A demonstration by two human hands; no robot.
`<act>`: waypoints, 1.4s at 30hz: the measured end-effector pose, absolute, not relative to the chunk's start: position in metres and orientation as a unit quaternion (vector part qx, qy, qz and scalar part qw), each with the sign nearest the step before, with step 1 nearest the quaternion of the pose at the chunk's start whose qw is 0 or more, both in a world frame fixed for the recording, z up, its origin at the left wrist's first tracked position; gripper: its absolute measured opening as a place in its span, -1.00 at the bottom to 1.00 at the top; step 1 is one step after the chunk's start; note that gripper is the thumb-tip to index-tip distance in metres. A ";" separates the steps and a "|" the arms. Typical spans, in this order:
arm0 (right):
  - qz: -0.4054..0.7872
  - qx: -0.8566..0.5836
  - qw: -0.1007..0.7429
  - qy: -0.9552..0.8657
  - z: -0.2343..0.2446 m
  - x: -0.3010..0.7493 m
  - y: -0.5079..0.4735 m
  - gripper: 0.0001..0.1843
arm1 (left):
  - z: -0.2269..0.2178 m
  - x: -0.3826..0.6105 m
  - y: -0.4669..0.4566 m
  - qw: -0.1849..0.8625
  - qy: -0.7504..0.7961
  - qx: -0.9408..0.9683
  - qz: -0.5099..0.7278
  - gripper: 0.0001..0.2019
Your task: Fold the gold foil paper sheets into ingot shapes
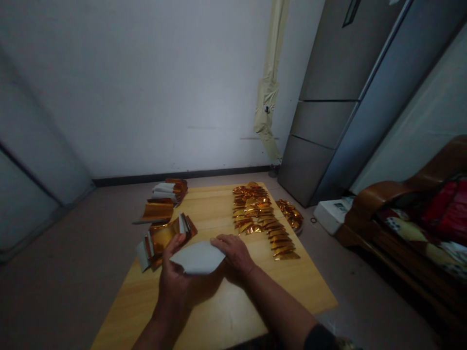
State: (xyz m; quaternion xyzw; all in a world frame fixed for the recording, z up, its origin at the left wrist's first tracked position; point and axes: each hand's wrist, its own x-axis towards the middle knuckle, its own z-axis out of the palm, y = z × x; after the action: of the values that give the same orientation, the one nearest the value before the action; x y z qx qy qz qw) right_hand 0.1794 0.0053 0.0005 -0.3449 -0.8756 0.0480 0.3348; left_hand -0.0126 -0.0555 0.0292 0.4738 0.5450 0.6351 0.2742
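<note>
Dim light falls on a low, pale wooden tabletop (226,301) standing on a bare floor before a white wall, with a tall grey refrigerator (328,121) and a brown wooden sofa (401,209) to the right. Both hands hold 1 curved white paper sheet (199,257) just above the near middle of the tabletop. The left hand (178,277) has its grip closed on the sheet's left corner, thumb on top. The right hand (235,253) lies over the right end, apparently keeping the sheet bowed; its thumb is hidden, so I cannot tell whether that grip is closed.

The sheet's underside is out of sight. Loose stacks of gold foil sheets (164,236) sit just left of the hands, seemingly kept within easy reach. Folded gold foil pieces (260,218) lie in 2 rows to the right. A heap of gold pieces (291,215) off the far right edge is too dark to make out.
</note>
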 end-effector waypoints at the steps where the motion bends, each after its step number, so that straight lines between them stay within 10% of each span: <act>1: 0.040 -0.339 0.320 -0.884 0.000 0.180 0.006 -0.51 | 0.030 -0.016 -0.054 0.274 0.540 0.496 0.622 -0.43; 6: 0.024 -0.368 0.279 -0.887 0.003 0.184 0.016 -0.41 | 0.037 -0.023 -0.050 0.314 0.508 0.576 0.558 -0.82; 13: 0.050 -0.391 0.346 -0.852 0.007 0.193 0.002 -0.38 | 0.019 -0.013 -0.053 0.279 0.528 0.611 0.520 -0.87; 21: 0.042 -0.269 0.215 -0.938 0.001 0.214 -0.035 -0.81 | -0.001 -0.012 -0.078 0.155 0.531 0.767 0.325 -0.82; 35: 0.321 -0.490 0.292 -0.756 0.027 0.189 -0.019 -0.76 | 0.011 -0.012 -0.056 0.209 0.647 0.670 0.298 -0.74; 42: 0.217 -0.603 0.237 -0.731 0.019 0.160 -0.003 -0.84 | 0.004 -0.003 -0.051 0.181 0.700 0.593 0.355 -0.53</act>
State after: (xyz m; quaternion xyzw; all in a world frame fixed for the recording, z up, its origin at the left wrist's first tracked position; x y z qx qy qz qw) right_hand 0.1603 -0.0033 0.0192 -0.6028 -0.7306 0.2165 0.2365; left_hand -0.0029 -0.0510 0.0042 0.5928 0.7000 0.3548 0.1811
